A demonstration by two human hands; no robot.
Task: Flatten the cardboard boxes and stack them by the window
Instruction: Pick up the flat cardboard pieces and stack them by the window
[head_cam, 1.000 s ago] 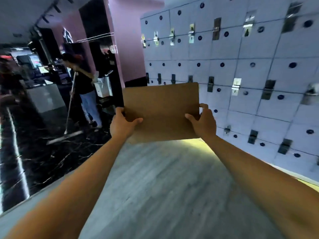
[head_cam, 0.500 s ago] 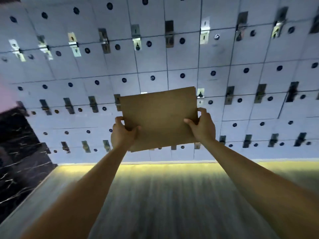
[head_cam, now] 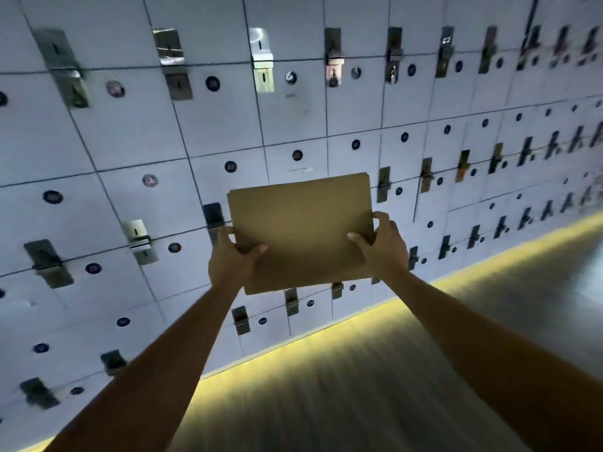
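Flattened cardboard box (head_cam: 301,228) at frame centre, left hand (head_cam: 232,261) and right hand (head_cam: 381,246) grasping its side edges, thumbs in front, fingers (head_cam: 380,216) curled behind, lockers (head_cam: 130,141) beyond

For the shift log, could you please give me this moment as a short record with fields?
held item: flattened cardboard piece, upright in front of the person
left hand: left hand grips its lower left edge
right hand: right hand grips its right edge
background: wall of grey lockers
floor: grey floor, yellow light strip at the locker base
window: not in view
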